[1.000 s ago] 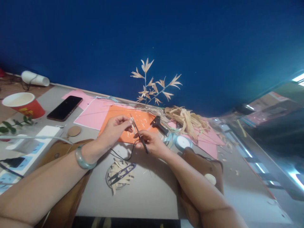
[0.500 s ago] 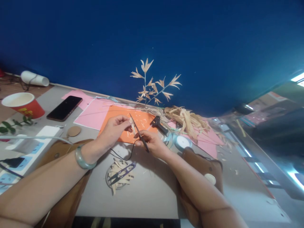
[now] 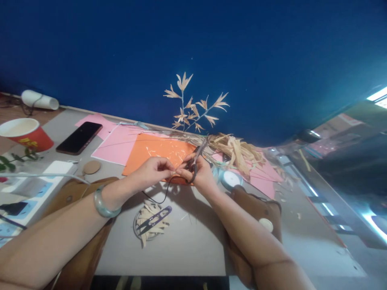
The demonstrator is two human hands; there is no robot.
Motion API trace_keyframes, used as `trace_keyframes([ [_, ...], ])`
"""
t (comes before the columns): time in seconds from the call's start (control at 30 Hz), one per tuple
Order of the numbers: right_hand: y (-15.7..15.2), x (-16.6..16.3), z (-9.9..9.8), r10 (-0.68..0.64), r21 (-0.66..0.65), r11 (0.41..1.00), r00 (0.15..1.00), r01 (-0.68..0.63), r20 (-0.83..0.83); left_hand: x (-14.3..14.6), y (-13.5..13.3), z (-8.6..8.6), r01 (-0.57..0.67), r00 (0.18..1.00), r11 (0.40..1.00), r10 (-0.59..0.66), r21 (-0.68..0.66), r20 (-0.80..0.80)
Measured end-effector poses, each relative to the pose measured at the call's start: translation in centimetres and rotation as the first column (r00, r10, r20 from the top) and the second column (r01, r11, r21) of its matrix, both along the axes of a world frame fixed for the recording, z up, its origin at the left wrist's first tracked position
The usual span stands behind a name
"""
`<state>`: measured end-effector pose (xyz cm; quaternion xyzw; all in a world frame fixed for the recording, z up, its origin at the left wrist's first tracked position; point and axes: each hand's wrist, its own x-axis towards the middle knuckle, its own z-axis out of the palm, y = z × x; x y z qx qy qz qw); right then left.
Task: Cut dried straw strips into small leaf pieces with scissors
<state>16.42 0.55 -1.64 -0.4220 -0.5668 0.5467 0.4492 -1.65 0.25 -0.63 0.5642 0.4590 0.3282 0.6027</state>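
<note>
My left hand is pinched shut, its fingertips meeting those of my right hand over the near edge of an orange paper sheet. What it pinches looks like a small straw piece, barely visible. My right hand is closed on dark scissors whose blades point up and to the right, toward a straw bundle. A thin black cord loops on the table below both hands.
Thread snips lie on a small pile of cut straw leaves. Pink paper, a phone, a red cup, a power strip, a ribbon roll, brown bags and a straw branch surround the hands.
My right hand has swung the dark tool from pointing up-left to pointing up-right. Both hands have drawn together fingertip to fingertip. The straw piece in my left hand no longer shows clearly.
</note>
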Motion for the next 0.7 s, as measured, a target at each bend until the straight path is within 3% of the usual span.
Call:
trace_keyframes([
  [0.2,-0.1,-0.1,-0.5,0.042,-0.031,0.999,0.999,-0.042,-0.021,-0.2,0.1,0.3,-0.097,0.995,0.995,0.097,0.016,-0.012],
  [0.33,-0.3,-0.3,-0.4,0.010,-0.047,0.999,0.999,-0.012,-0.053,-0.4,0.1,0.2,-0.172,0.968,0.982,0.183,-0.076,0.171],
  [0.47,-0.6,-0.6,-0.5,-0.043,-0.033,0.999,0.993,0.039,-0.109,-0.4,0.1,0.0,-0.118,0.945,0.977,0.166,-0.177,0.282],
  [0.7,-1.2,-1.3,-0.6,-0.070,-0.040,0.997,0.993,0.066,-0.094,-0.2,0.0,0.1,-0.117,0.965,0.992,0.123,-0.039,0.231],
])
